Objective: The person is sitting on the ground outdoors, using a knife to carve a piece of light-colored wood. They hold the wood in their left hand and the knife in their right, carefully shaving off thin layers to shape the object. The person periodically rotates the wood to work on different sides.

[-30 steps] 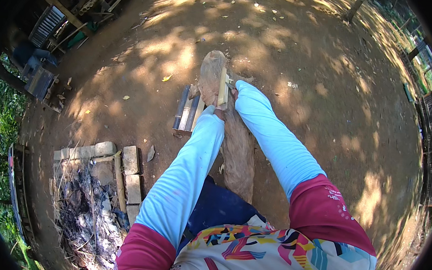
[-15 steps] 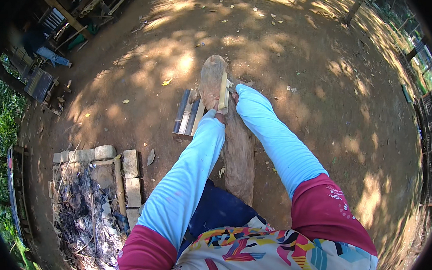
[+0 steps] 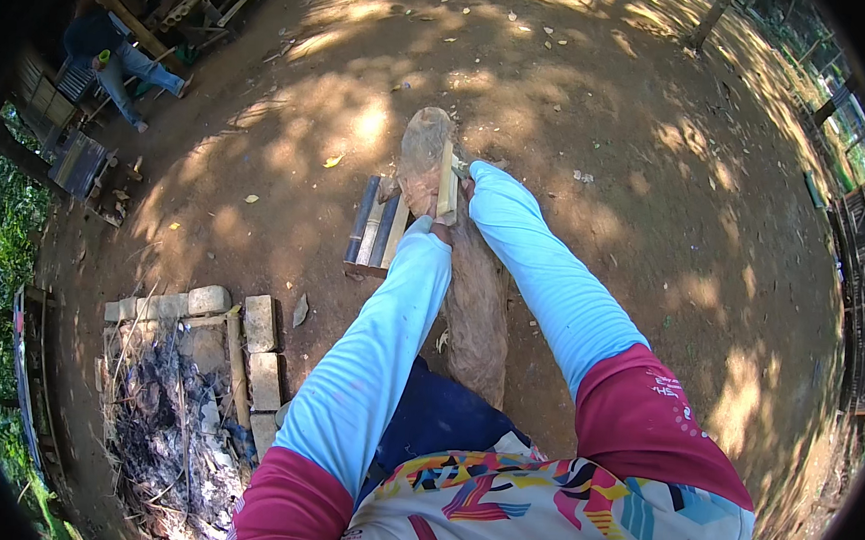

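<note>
A thick brown log (image 3: 476,318) runs away from me, its rounded far end raised in front of my hands. My left hand (image 3: 440,232) is closed on the near end of a pale bamboo strip (image 3: 446,185), which stands along the log's right side. Just right of the strip is my right hand (image 3: 467,186), its fingers curled. A small greyish piece shows between it and the strip, too little to name. Left of the log, a row of dark and pale bamboo pieces (image 3: 372,228) lies side by side, partly behind the log.
At lower left, concrete blocks (image 3: 262,324) edge a fire pit with grey ash (image 3: 176,423) and sticks. A person (image 3: 116,57) in dark top and jeans is at upper left, near a low bench (image 3: 81,165). Brown earth with scattered leaves surrounds the log.
My right forearm and hand have shifted slightly up and left along the strip. The left hand keeps its place. At upper left, the person has stepped further into view, holding something green.
</note>
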Motion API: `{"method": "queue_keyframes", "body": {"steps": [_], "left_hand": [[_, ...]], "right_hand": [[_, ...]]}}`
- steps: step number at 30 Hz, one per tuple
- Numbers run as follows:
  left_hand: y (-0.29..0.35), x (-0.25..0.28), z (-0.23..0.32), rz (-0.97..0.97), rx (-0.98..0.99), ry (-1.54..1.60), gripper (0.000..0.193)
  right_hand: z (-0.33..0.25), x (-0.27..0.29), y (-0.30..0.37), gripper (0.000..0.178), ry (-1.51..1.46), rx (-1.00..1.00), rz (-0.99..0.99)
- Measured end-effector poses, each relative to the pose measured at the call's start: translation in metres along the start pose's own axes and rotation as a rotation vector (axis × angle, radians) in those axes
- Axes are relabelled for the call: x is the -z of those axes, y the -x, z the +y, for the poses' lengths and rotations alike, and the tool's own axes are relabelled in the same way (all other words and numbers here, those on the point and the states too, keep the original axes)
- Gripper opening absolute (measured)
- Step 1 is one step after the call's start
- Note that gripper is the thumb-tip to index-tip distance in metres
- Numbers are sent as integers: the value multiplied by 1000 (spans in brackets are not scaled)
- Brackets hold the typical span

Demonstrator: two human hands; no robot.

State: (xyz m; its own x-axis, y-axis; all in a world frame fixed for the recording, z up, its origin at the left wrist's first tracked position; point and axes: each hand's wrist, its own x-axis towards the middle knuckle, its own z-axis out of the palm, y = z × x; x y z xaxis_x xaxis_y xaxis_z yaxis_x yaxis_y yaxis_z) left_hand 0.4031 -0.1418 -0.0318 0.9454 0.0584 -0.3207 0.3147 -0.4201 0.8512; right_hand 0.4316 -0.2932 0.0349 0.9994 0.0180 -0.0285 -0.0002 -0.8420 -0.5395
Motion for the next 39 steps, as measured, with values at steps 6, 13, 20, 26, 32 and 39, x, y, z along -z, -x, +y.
{"method": "queue_keyframes", "body": {"steps": [6,13,20,26,32,39], "left_hand": [[-14,-10,-14,-12,-16,8,40],[-27,-12,-22,-52,-68,-54,42],[-30,-11,-37,14,-93,-27,42],[-4,-8,-7,-3,-7,38,43],[-24,-20,-21,-37,0,-13,43],[-43,-24,-57,53,-123,71,44]], "right_hand": [[20,-14,-3,11,71,23,9],[23,-17,-5,13,105,59,0],[12,-14,-18,13,89,18,-37],[15,-10,-14,12,55,-16,11],[35,-20,-15,11,38,5,-8],[13,-17,-15,14,47,65,-27]]}}
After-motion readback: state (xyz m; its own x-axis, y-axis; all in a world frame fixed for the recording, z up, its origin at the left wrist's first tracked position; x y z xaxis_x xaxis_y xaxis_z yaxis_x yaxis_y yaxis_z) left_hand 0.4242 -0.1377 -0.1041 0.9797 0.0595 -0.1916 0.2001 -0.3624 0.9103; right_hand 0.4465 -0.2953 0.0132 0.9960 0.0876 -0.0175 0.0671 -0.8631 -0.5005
